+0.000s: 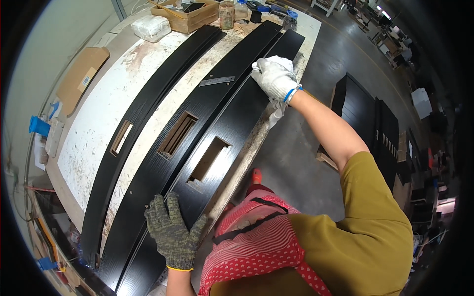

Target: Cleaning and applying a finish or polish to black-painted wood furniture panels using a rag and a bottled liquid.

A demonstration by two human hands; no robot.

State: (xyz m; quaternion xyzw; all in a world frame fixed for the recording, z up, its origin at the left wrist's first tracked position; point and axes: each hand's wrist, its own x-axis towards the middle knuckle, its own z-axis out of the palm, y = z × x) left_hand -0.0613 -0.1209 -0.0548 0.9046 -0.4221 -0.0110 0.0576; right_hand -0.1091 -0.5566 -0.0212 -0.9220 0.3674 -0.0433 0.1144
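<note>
Three long black wooden boards lie side by side on the worktable. My left hand (174, 231), in a grey-green knit glove, lies open with its fingers spread on the lower part of the nearest board (236, 126). Toward the far end of that same board, my right hand (274, 78) in a white glove is closed around a white cloth (276, 116), part of which hangs over the table edge. A rectangular cut-out shows in each board. Across the middle board (148, 170) lies a short metal ruler (217, 81). The third board (143, 101) rests farther left.
The worktable (101, 123) has a stained white top. At its far end stand a wooden box (190, 17), a jar (226, 15) and a plastic-wrapped bundle (151, 28). Cardboard (81, 81) lies at the left edge. More black panels (359, 106) are stacked on the right.
</note>
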